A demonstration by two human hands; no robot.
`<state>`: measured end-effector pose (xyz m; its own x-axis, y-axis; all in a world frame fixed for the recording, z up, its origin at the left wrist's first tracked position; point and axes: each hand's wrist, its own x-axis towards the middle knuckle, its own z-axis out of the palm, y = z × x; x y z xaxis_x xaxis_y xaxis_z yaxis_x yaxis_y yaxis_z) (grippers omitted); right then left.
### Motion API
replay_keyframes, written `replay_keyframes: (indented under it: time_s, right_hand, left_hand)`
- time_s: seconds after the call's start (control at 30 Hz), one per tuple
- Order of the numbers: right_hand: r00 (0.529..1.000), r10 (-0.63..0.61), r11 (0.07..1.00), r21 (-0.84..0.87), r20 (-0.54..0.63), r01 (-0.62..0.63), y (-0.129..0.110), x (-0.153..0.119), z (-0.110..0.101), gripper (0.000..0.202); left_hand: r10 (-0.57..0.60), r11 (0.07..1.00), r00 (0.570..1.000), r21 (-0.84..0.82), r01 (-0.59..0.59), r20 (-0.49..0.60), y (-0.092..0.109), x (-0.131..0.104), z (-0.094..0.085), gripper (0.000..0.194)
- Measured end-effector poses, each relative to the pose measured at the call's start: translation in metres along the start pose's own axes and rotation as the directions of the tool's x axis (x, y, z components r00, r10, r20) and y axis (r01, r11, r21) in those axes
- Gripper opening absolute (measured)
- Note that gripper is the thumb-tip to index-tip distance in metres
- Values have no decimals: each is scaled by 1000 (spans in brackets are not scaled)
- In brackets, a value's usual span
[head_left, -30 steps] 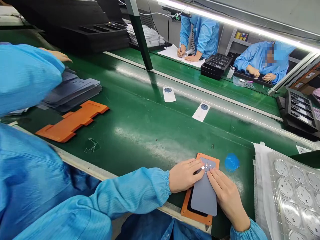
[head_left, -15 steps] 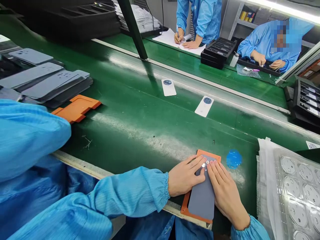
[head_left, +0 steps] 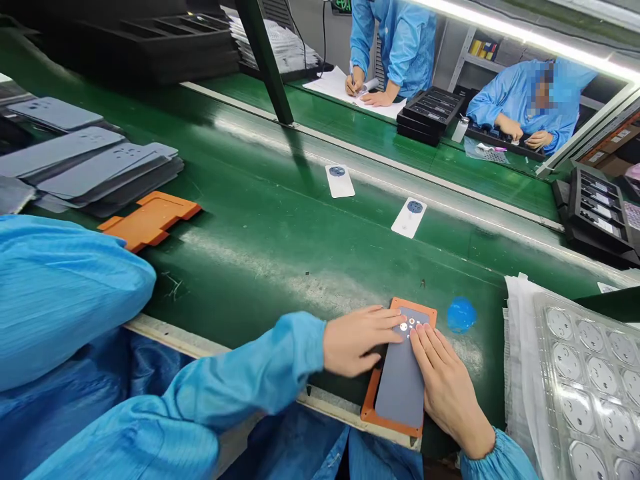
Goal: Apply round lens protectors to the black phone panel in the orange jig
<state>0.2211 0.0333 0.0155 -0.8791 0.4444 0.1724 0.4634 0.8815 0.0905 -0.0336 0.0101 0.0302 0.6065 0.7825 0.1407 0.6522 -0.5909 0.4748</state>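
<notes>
A dark grey phone back panel (head_left: 401, 387), with small holes near its far end, lies in an orange jig (head_left: 371, 408) at the bench's front edge. From the left, my left hand (head_left: 357, 339) reaches over the panel's upper left side, fingers stretched out and thumb apart. My right hand (head_left: 445, 380) lies along the panel's right side, its straight fingertips resting beside the holes. Neither hand grips anything. A blue round patch (head_left: 461, 315) is on the green surface just beyond my right hand.
Two white phone back panels (head_left: 340, 181) lie farther back. At left are stacked grey panels (head_left: 100, 170) and another orange jig (head_left: 153, 217). A clear tray of round pieces (head_left: 570, 400) stands at right. Across the bench, two people in blue work near black trays (head_left: 430, 107).
My left hand has drawn back to the left, uncovering more of the panel's holes. My right hand stays at the panel's right side. The view has shifted slightly.
</notes>
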Motion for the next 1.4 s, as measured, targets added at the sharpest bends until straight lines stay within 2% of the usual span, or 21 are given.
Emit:
replay_keyframes:
  time_s: [0.03,0.07,0.13,0.17,0.3,0.43,0.7,0.77,0.87,1.03,1.13,1.4]
  right_hand:
    - [1000,3,1000,-3,8,-3,-1,0,-1,67]
    - [1000,6,1000,-5,10,-6,-1,0,-2,66]
    - [1000,15,1000,-9,4,-15,-2,1,-3,65]
    - [1000,19,1000,-10,-1,-19,-3,2,-4,65]
    - [1000,24,1000,-5,-6,-24,-3,2,-5,65]
    - [1000,22,1000,7,-13,-22,-3,3,-5,64]
    - [1000,-6,1000,13,14,6,-1,4,-6,62]
    - [1000,-11,1000,0,15,11,-2,4,-6,62]
    - [1000,-4,1000,-19,11,5,-3,3,-6,64]
    - [1000,15,1000,-23,13,-15,-4,2,-6,67]
    - [999,20,1000,-18,25,-19,-4,2,-6,66]
    - [1000,2,1000,-3,12,-2,-3,3,-5,63]
  left_hand:
    - [-15,996,1000,-90,16,15,-6,7,-8,44]
    - [-91,985,996,-149,88,-8,-12,17,-15,42]
    - [-285,941,958,-177,287,38,-23,41,-23,38]
    - [-338,923,938,-170,346,76,-28,53,-24,37]
    - [-367,903,902,-146,404,225,-38,87,-15,26]
    - [-423,876,865,-122,467,270,-40,93,-9,28]
    - [-495,823,782,-83,562,379,-40,110,-11,24]
    - [-485,824,784,-99,559,388,-40,110,-14,26]
    - [-446,841,808,-131,526,385,-41,105,-17,29]
    - [-298,899,869,-191,395,395,-49,93,-25,32]
    - [-235,921,881,-195,337,412,-52,90,-27,42]
    - [-325,918,862,-91,387,389,-43,93,-21,39]
